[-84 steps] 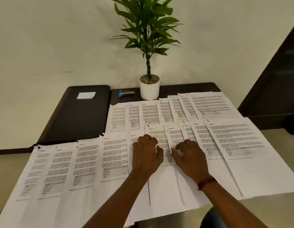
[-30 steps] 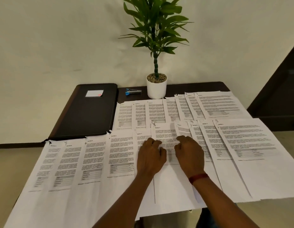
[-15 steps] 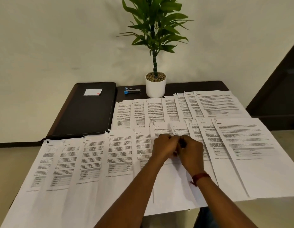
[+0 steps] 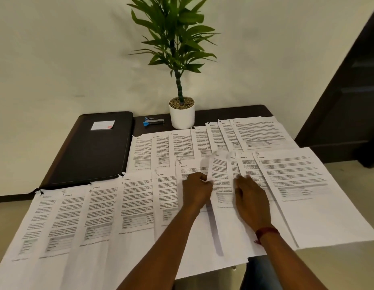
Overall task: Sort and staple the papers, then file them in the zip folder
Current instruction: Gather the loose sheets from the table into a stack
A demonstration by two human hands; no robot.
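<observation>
At a dark desk (image 4: 223,113) against a pale wall, a person is sorting printed papers (image 4: 138,197), which are lying in two overlapping rows in front of a white plant pot (image 4: 182,117). The left hand (image 4: 197,190) is pinching the left edge of one sheet (image 4: 220,181) in the row farther from the pot, and that sheet's top end is curling up off its neighbours. The right hand (image 4: 252,197), wearing a red wrist band (image 4: 266,232), is lying flat with its fingers spread on the overlapped pages to the right, gripping nothing. The two hands are working apart, with the lifted sheet between them.

A black zip folder (image 4: 92,149) is lying closed and flat to the left of the pot, carrying a small sticky note (image 4: 102,125). A blue-tipped stapler (image 4: 154,121) is waiting just left of the pot, between it and the folder. Neither is being touched.

Sorting appears to be under way, with stapling and filing not yet begun. The pages are looking thin, light and floppy, so each one is likely to sag and bend when lifted by a single edge. They are also likely to slide over one another and drag their neighbours out of order. Several top corners are looking ragged, so those are poor places to pull. A free side edge is probably the safest hold, with the other hand pressing down on the adjoining pages.
</observation>
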